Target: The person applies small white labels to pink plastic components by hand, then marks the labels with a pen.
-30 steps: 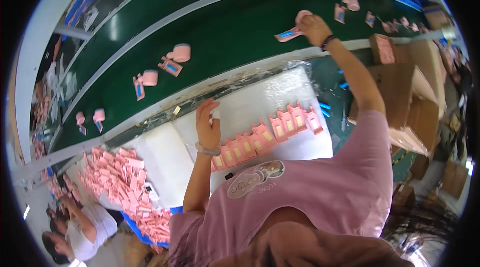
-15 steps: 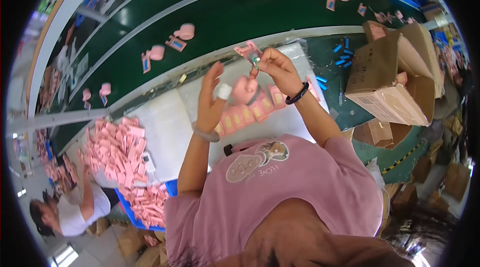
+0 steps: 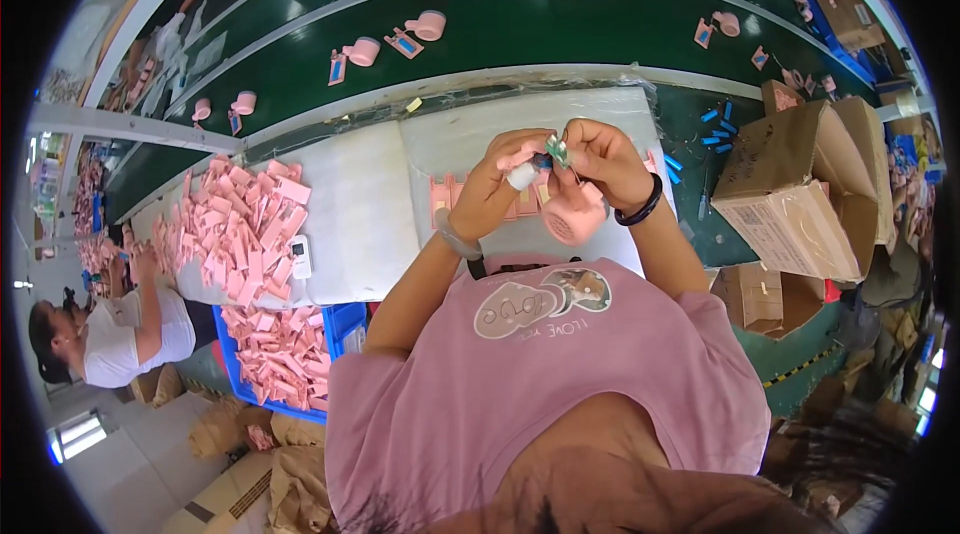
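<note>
Both hands meet over the white work mat point(image 3: 370, 189). My left hand point(image 3: 485, 196), with white tape on its thumb, is closed around a pink plastic housing point(image 3: 522, 154), partly hidden by the fingers. A small green circuit board point(image 3: 557, 148) sits between the hands, with my right hand point(image 3: 608, 164) pinching it at the fingertips. Just beneath the right fingers is a round pink fan head point(image 3: 574, 216) with a perforated face; whether a wire joins it to the board I cannot tell. Behind the hands lies a row of flat pink housings point(image 3: 440, 196) with yellowish patches, partly covered.
Left on the mat is a heap of pink parts point(image 3: 245, 224) beside a small white device point(image 3: 301, 257); a blue crate point(image 3: 236, 371) below holds more. Pink fan assemblies point(image 3: 362, 51) lie on the green conveyor point(image 3: 480, 24). Blue cylindrical cells point(image 3: 716, 141) and cardboard boxes point(image 3: 790, 199) stand right. A co-worker point(image 3: 130, 329) sits far left.
My left hand, open and apart before, has closed on the pink housing. My right hand has come lower, bringing the board to the left hand. The whole view has shifted.
</note>
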The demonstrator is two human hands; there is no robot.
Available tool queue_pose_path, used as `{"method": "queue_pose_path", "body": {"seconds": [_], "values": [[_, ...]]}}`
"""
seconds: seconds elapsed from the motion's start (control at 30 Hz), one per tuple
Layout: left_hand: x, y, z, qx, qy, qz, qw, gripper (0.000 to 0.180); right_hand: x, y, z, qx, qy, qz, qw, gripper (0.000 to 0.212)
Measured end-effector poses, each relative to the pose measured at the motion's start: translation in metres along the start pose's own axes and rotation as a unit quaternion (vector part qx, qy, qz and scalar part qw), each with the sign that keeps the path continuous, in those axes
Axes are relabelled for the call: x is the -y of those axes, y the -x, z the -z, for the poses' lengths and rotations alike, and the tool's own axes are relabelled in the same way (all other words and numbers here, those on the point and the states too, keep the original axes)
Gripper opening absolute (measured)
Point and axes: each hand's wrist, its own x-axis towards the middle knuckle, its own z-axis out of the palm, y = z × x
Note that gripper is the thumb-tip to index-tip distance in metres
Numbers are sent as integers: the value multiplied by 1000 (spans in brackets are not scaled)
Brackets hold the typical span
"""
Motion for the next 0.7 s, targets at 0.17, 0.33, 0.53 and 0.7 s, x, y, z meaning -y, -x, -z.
{"method": "queue_pose_path", "body": {"seconds": [0.17,0.33,0.53,0.7], "values": [[-14,6,6,-51,102,34,993,17,23,3,-9,77,240,-161,954,10],[-35,19,7,-97,-140,114,979,13,15,11,-24,42,596,-51,801,11],[-18,11,-1,-217,9,146,965,19,-6,6,-32,-184,714,268,620,14],[-20,7,-4,-192,71,241,949,23,-20,3,-34,-242,598,290,707,19]]}}
